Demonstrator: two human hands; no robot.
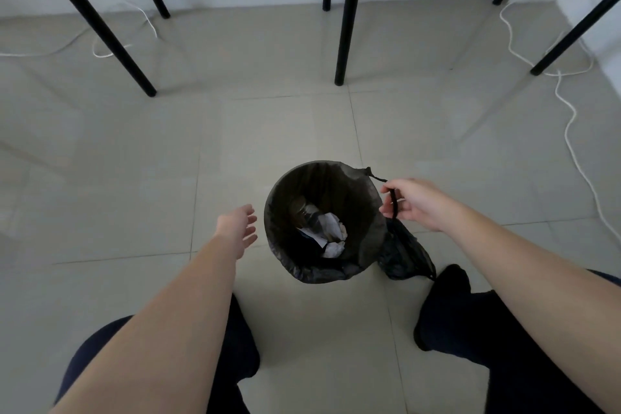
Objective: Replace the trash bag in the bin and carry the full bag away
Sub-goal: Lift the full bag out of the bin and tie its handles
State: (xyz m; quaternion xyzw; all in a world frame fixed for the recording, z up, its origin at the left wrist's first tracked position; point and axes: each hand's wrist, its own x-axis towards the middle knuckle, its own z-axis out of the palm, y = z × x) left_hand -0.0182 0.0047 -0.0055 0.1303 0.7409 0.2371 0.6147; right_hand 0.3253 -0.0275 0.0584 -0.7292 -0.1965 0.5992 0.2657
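Observation:
A small round bin (302, 270) stands on the tiled floor, lined with a black trash bag (366, 212) whose edge folds over the rim. Crumpled white paper (331, 228) and a dark bottle lie at the bottom. My right hand (411, 203) pinches the bag's black drawstring (394, 203) just right of the rim. A second black bag (405, 254) lies crumpled on the floor against the bin's right side. My left hand (240, 227) hovers open a little left of the bin, touching nothing.
Black table legs (346, 17) stand on the floor beyond the bin. White cables (571, 121) run along the floor at right and far left. My dark-trousered legs and feet (443, 306) are close below the bin.

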